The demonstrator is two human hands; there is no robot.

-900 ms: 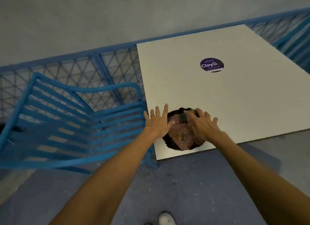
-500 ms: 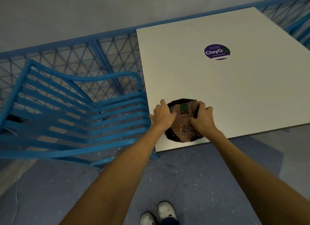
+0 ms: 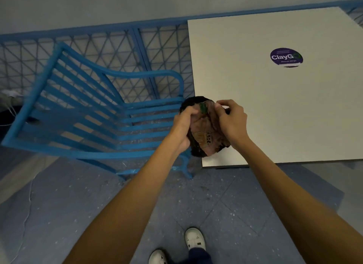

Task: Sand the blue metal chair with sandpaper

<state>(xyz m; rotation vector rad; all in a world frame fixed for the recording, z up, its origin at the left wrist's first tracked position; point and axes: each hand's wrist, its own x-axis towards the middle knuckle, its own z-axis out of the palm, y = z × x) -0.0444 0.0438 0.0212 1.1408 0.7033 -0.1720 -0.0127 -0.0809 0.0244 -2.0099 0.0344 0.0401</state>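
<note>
Brownish crumpled sandpaper (image 3: 204, 138) is gripped at the frame's centre by the left hand (image 3: 183, 124) and right hand (image 3: 232, 122), fingers curled round it, over the white table (image 3: 275, 110) corner beside the blue chair (image 3: 137, 75).

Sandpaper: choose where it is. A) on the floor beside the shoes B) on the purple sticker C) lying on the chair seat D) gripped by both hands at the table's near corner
D: the left hand and right hand both grip the crumpled sandpaper at the white table's near corner.
</note>
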